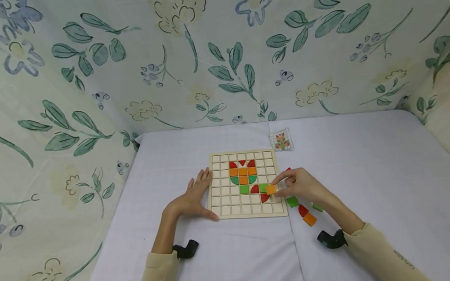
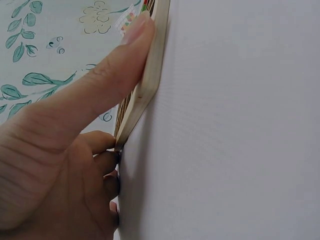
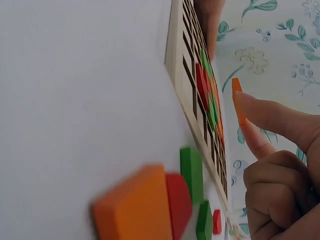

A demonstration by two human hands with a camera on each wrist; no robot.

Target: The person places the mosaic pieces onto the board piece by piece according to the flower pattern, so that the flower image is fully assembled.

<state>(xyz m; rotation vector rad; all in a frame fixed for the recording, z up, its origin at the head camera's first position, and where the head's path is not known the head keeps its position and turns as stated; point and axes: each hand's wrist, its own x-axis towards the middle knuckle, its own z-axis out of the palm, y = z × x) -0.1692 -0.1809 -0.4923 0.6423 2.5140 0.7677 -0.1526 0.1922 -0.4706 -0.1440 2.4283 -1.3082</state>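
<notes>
A wooden grid board point(image 1: 223, 205) lies on the white cloth, with red, orange and green tiles set in its squares. My left hand point(image 1: 193, 197) rests at the board's left side, fingers spread. In the left wrist view the thumb point(image 2: 107, 75) lies along the board's edge. Over the right part of the board, my right hand point(image 1: 301, 184) pinches an orange square tile point(image 1: 270, 189) between thumb and finger. The right wrist view shows this orange tile point(image 3: 238, 101) raised off the board. Near it on the board are a green square point(image 1: 263, 187) and red quarter-round tiles point(image 1: 264, 197).
Loose tiles lie right of the board: a green square point(image 1: 292, 202), a red piece point(image 1: 303, 210), an orange square point(image 1: 309, 219) and another green one point(image 1: 317, 207) partly under the right hand. A small pattern card point(image 1: 282, 140) lies behind the board. Floral cloth hangs around the table.
</notes>
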